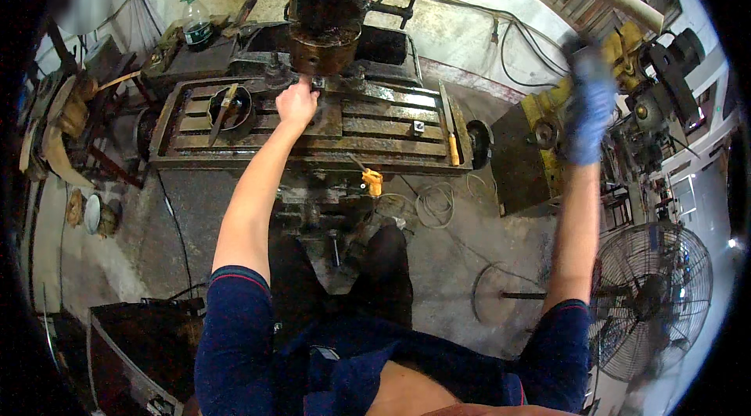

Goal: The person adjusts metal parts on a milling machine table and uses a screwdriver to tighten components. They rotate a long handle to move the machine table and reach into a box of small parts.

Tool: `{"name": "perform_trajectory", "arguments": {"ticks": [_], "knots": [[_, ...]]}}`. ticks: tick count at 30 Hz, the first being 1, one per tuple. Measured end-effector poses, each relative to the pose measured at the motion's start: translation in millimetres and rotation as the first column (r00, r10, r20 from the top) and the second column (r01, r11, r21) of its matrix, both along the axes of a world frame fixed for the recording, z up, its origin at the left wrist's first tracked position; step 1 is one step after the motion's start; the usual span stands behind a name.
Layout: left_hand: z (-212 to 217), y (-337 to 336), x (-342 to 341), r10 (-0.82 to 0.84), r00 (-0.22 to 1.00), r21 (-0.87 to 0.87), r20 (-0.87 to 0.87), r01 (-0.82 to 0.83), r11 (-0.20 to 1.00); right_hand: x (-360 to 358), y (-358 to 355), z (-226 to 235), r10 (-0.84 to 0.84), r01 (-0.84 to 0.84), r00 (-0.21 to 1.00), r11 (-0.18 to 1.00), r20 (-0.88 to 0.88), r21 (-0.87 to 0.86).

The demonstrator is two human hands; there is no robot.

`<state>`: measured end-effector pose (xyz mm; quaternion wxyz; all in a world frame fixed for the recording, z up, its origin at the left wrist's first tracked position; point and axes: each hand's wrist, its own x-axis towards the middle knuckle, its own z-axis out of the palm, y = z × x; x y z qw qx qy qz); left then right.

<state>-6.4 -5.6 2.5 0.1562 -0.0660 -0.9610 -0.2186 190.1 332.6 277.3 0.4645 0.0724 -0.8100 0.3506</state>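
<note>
My bare left hand [297,104] reaches to the machine table [375,151], just under the dark, oily spindle head [325,48]. Its fingers are curled closed beside a small metal piece [318,82]; what they grip is hidden. My right hand [591,107], in a blue glove, is raised far out to the right and smeared by motion. A dark blurred shape [583,52] shows at its fingers, and I cannot tell whether it is held. On the table's left part stands a round pan [242,115] of dark liquid with a brush [224,115] laid across it.
A small metal block [418,127] and a yellow-handled tool [454,150] lie on the table's right part. A yellow control box [372,182] hangs at its front edge. A standing fan [653,298] is at right, near a yellow-and-grey machine [524,150]. Cable coils [435,205] lie on the floor.
</note>
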Motion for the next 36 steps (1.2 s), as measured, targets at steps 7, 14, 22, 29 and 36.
{"name": "perform_trajectory", "arguments": {"ticks": [7, 14, 22, 29, 36], "knots": [[-1.9, 7.3, -6.4, -0.011, 1.000, 0.089, 0.003, 0.011, 0.996, 7.1, -32.0, 101.3, 0.409, -0.366, 0.819, 0.912, -0.401, 0.183], [-8.0, -3.2, -7.6, -0.008, 1.000, 0.105, 0.021, 0.006, 0.994, 34.6, -56.5, -8.5, 0.164, -0.162, 0.916, 0.986, -0.367, 0.036], [0.9, -5.2, -3.0, -0.005, 1.000, 0.109, 0.007, 0.004, 0.994, 28.1, -56.3, 19.6, 0.193, -0.165, 0.920, 0.980, -0.340, 0.109], [-3.3, -1.8, -5.7, 0.000, 1.000, 0.106, 0.010, -0.001, 0.994, 33.3, -53.3, -23.3, 0.204, -0.219, 0.925, 0.976, -0.320, -0.009], [-1.7, -2.8, -6.3, 0.000, 1.000, 0.055, 0.006, 0.000, 0.998, 38.4, -68.9, 2.4, 0.169, -0.184, 0.925, 0.983, -0.340, -0.011]]}}
